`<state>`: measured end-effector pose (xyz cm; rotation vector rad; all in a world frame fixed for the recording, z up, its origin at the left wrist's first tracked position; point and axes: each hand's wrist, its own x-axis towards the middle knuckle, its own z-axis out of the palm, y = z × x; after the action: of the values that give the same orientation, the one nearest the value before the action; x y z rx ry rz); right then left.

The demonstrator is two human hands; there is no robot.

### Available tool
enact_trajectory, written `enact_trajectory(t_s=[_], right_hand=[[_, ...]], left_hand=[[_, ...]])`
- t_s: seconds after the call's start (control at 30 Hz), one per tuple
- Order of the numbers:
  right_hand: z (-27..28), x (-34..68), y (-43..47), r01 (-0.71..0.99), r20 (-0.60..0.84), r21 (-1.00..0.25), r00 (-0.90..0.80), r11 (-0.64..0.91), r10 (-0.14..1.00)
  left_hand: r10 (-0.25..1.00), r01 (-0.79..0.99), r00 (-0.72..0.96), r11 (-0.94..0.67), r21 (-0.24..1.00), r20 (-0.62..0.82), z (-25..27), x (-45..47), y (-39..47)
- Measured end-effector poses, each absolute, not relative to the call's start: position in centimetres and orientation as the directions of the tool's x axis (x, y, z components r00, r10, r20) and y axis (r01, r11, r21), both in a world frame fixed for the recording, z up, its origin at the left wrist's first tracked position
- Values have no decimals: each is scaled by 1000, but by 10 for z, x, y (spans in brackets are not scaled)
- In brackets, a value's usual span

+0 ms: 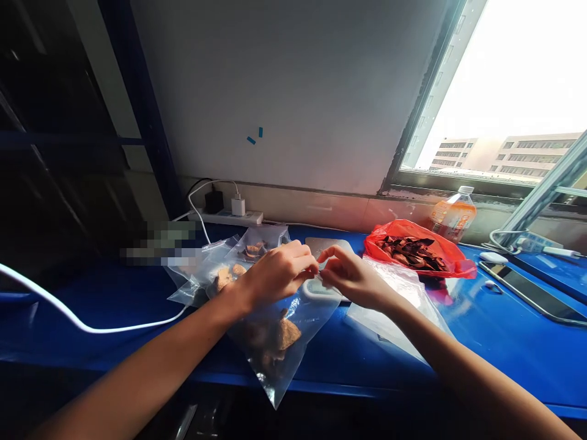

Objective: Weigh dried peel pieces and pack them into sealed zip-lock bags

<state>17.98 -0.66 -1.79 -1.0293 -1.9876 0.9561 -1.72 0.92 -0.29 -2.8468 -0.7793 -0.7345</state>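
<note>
A clear plastic bag with rough brown chunks in it slants over the table's front edge, one corner pointing down. My left hand is closed in a pinch at the bag's upper edge. Facing it, my right hand has its fingers curled together at the same edge; the exact grip is partly hidden. Behind both hands lies a flat, pale scale-like device, mostly covered. More clear bags with brown pieces lie left of and behind my left hand.
A red plastic bag of dark dried slices stands at the right, before an orange-labelled bottle. Empty clear bags lie under my right forearm. A phone rests far right. A white cable crosses the left; a power strip sits behind.
</note>
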Motion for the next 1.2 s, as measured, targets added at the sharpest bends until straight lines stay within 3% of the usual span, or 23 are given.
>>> enact_trajectory(t_s=[0.3, 0.57, 0.7, 0.83, 0.93, 1.07, 1.2], right_hand=[[-21, 177, -8, 266, 306, -862, -406, 432, 861], [-19, 171, -6, 406, 383, -788, -265, 463, 885], [-18, 176, -2, 464, 404, -768, -183, 441, 896], [-13, 179, -10, 471, 368, -744, -302, 474, 879], [-10, 177, -18, 529, 366, -649, -414, 547, 834], [-12, 177, -21, 599, 404, -545, -425, 586, 810], [-14, 176, -19, 586, 428, -531, -438, 612, 791]], left_hand=[[434, 478, 754, -878, 42, 493, -3, -15, 7], [436, 505, 765, -863, -23, 473, -2, -12, 4], [404, 463, 771, -886, 3, 492, 1, -11, 0], [462, 490, 754, -869, 68, 467, -1, -14, 3], [522, 539, 727, -836, 100, 446, -3, -16, 7], [588, 614, 698, -785, 82, 408, -1, -18, 8], [637, 659, 689, -749, 66, 345, 3, -25, 14]])
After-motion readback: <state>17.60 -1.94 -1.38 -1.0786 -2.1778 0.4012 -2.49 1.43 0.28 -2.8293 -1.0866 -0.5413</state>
